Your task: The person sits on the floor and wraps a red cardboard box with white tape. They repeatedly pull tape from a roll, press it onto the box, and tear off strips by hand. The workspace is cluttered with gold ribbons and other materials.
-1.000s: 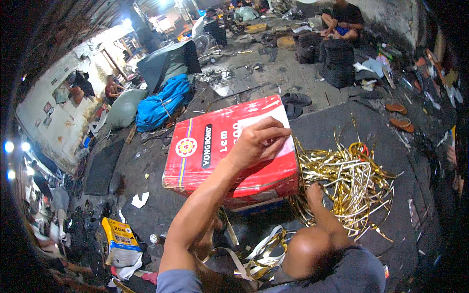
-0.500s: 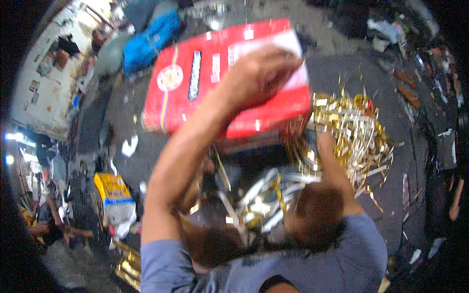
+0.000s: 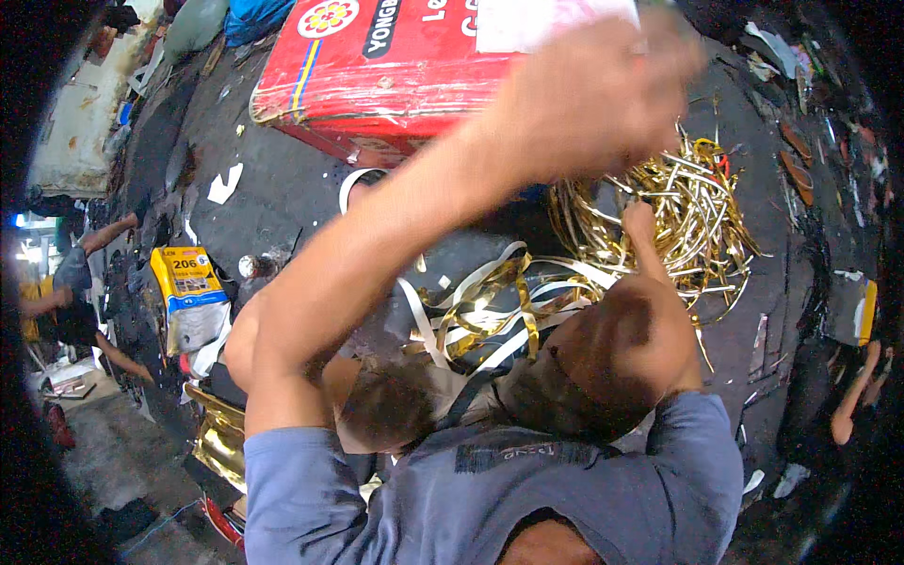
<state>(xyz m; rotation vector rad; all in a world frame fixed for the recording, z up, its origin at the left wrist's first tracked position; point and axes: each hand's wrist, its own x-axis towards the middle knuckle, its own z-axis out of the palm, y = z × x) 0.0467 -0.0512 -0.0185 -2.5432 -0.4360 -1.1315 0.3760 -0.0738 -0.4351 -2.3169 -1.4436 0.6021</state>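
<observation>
My left arm reaches up and across to the right, and my left hand (image 3: 612, 99), smeared by motion, is raised in front of the right end of a red carton (image 3: 377, 80). Its fingers cannot be made out. Low by my right knee, my right hand (image 3: 639, 222) looks closed at the near left edge of a tangled heap of shiny gold strips (image 3: 702, 212). What it grips, if anything, is hidden. White and gold strips (image 3: 508, 297) trail from the heap toward my lap. A pale sheet (image 3: 513, 24) lies on the carton's top.
A yellow, blue and white packet (image 3: 193, 292) lies at the left. Scraps of white paper (image 3: 225, 184) dot the dark floor. Gold sheet material (image 3: 221, 433) is beside my left elbow. A blue bundle (image 3: 254, 19) sits beyond the carton; another person (image 3: 80, 292) is at the far left.
My left hand has swung right, from above the carton to its right end. The view has shifted, so the carton appears higher and is partly cut off. My right hand stays by the gold heap.
</observation>
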